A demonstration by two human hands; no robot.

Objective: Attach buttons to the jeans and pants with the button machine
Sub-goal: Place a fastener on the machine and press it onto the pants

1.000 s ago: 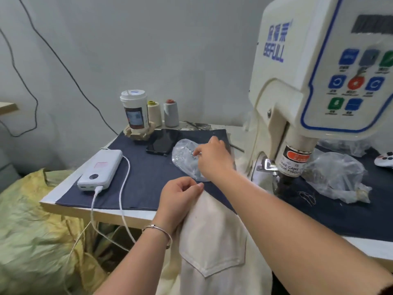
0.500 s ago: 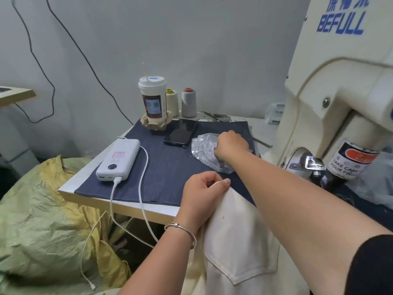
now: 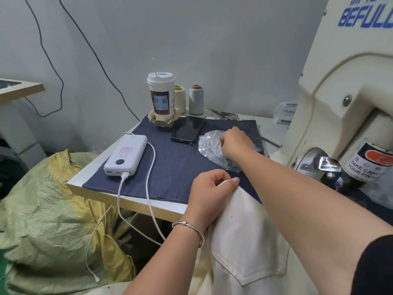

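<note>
Cream pants (image 3: 240, 231) with a patch pocket hang over the table's front edge, below the button machine (image 3: 340, 92). My left hand (image 3: 210, 190) grips the pants' top edge, fingers curled round the fabric. Farther back, my right hand (image 3: 236, 143) is stretched out to a clear plastic bag of metal buttons (image 3: 209, 145) lying on the blue denim cloth (image 3: 170, 162). Its fingers curl down into the bag, and the fingertips are hidden. The machine's pressing head (image 3: 361, 165), with a warning label, stands to the right of both hands.
On the denim cloth lie a white power bank (image 3: 126, 155) with a trailing cable and a black phone (image 3: 188, 129). A drink cup (image 3: 161, 96) and two thread spools (image 3: 196, 100) stand at the back. A yellow-green sack (image 3: 42, 209) sits left of the table edge (image 3: 127, 202).
The view has swung left and closer, so the machine's control panel has left the frame. My right hand has stayed at the button bag, fingers working deeper into it. My left hand keeps its hold.
</note>
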